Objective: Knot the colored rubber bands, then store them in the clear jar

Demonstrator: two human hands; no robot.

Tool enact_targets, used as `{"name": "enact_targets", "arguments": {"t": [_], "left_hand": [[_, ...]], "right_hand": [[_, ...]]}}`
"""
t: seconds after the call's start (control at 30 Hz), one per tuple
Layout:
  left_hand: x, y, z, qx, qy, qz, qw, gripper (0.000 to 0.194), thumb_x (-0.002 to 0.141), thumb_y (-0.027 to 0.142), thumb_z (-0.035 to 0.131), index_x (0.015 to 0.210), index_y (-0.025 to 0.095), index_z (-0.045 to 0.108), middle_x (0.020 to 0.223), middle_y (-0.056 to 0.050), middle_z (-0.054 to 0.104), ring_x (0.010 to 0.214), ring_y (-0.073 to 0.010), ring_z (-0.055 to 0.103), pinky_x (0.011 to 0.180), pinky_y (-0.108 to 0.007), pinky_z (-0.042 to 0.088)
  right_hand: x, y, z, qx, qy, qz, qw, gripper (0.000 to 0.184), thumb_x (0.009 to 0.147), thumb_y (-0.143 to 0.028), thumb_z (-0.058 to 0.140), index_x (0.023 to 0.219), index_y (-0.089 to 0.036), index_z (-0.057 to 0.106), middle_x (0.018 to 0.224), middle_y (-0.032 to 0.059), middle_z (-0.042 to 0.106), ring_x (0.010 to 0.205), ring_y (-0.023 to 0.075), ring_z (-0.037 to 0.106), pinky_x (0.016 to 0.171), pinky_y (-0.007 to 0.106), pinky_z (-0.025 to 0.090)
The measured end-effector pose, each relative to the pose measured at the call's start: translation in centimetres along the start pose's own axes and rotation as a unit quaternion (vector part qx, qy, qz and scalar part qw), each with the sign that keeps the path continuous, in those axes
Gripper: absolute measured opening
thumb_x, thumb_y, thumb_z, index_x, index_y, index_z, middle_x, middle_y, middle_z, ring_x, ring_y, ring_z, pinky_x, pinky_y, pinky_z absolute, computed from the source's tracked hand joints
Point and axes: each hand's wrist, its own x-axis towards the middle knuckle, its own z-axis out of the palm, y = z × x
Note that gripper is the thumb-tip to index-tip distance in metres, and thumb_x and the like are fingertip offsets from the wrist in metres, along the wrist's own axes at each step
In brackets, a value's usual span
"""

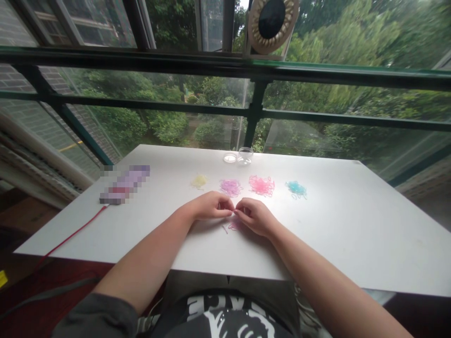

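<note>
My left hand [215, 205] and my right hand [254, 215] meet over the white table, thumbs and forefingers pinched together. A tiny pinkish rubber band shows faintly between the fingertips; its shape is mostly hidden. Just below the hands lie a few loose pink-purple rubber bands [232, 226], partly covered by my right hand. Beyond the hands, small rubber bands are sorted by colour: a yellow pile [199, 181], a purple pile [230, 187], a pink pile [261, 186] and a blue pile [296, 188].
A clear round container [245, 157] stands at the table's far edge beside its lid [230, 158]. On the left lies a pixelated purple object [125, 184] with a red cable [75, 231] running off the table [352, 225]. Behind are a green railing [176, 105] and a round fan [271, 23].
</note>
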Motion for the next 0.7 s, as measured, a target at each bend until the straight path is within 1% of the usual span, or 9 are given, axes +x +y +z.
{"name": "enact_targets", "arguments": {"t": [0.13, 0.37, 0.47, 0.6, 0.63, 0.7], "left_hand": [[0.11, -0.43, 0.09, -0.024, 0.01, 0.006, 1.0, 0.024, 0.072, 0.027, 0.06, 0.091, 0.014, 0.066, 0.072, -0.002, 0.064, 0.061, -0.0089, 0.051, 0.059, -0.02, 0.04], [0.03, -0.36, -0.05, -0.018, 0.005, 0.004, 1.0, 0.02, 0.072, 0.025, 0.06, 0.087, 0.014, 0.066, 0.069, -0.001, 0.062, 0.06, -0.0087, 0.051, 0.058, -0.02, 0.04], [-0.07, -0.12, -0.16, -0.021, 0.004, 0.009, 1.0, 0.02, 0.071, 0.027, 0.061, 0.087, 0.014, 0.065, 0.072, -0.001, 0.063, 0.063, -0.0093, 0.053, 0.059, -0.02, 0.041], [-0.05, 0.05, -0.02, -0.037, 0.007, 0.006, 0.999, 0.029, 0.069, 0.033, 0.066, 0.093, 0.016, 0.063, 0.083, -0.003, 0.065, 0.069, -0.0108, 0.057, 0.061, -0.021, 0.043], [0.0, 0.07, 0.09, -0.039, 0.007, 0.006, 0.999, 0.03, 0.069, 0.033, 0.065, 0.094, 0.016, 0.062, 0.083, -0.003, 0.065, 0.068, -0.0107, 0.057, 0.06, -0.02, 0.043], [0.15, 0.12, 0.36, -0.032, 0.013, 0.008, 0.999, 0.025, 0.071, 0.032, 0.063, 0.09, 0.016, 0.063, 0.079, -0.002, 0.065, 0.065, -0.0098, 0.055, 0.058, -0.02, 0.042]], "right_hand": [[-0.01, 0.1, -0.05, 0.002, 0.008, -0.013, 1.0, 0.007, 0.076, -0.015, 0.055, 0.069, -0.018, 0.056, 0.06, -0.0032, 0.048, 0.055, 0.0091, 0.042, 0.053, 0.022, 0.032], [-0.16, 0.06, -0.16, 0.005, 0.008, -0.002, 1.0, 0.006, 0.073, -0.014, 0.054, 0.069, -0.018, 0.055, 0.059, -0.0032, 0.049, 0.054, 0.0094, 0.041, 0.052, 0.022, 0.031], [-0.2, 0.03, -0.15, 0.008, 0.011, -0.002, 1.0, 0.006, 0.074, -0.015, 0.054, 0.069, -0.018, 0.055, 0.059, -0.0032, 0.049, 0.054, 0.0095, 0.041, 0.051, 0.022, 0.031], [-0.2, 0.04, -0.13, 0.02, 0.014, -0.005, 1.0, 0.006, 0.075, -0.016, 0.053, 0.07, -0.018, 0.054, 0.058, -0.0036, 0.047, 0.053, 0.0093, 0.04, 0.051, 0.022, 0.031], [-0.19, 0.05, -0.13, 0.022, 0.015, -0.006, 1.0, 0.006, 0.076, -0.017, 0.053, 0.07, -0.018, 0.054, 0.057, -0.0037, 0.046, 0.053, 0.0093, 0.04, 0.051, 0.022, 0.031], [-0.19, 0.1, -0.14, 0.024, 0.013, -0.011, 1.0, 0.006, 0.076, -0.017, 0.053, 0.07, -0.018, 0.054, 0.058, -0.0038, 0.046, 0.053, 0.0092, 0.04, 0.05, 0.022, 0.031]]}}
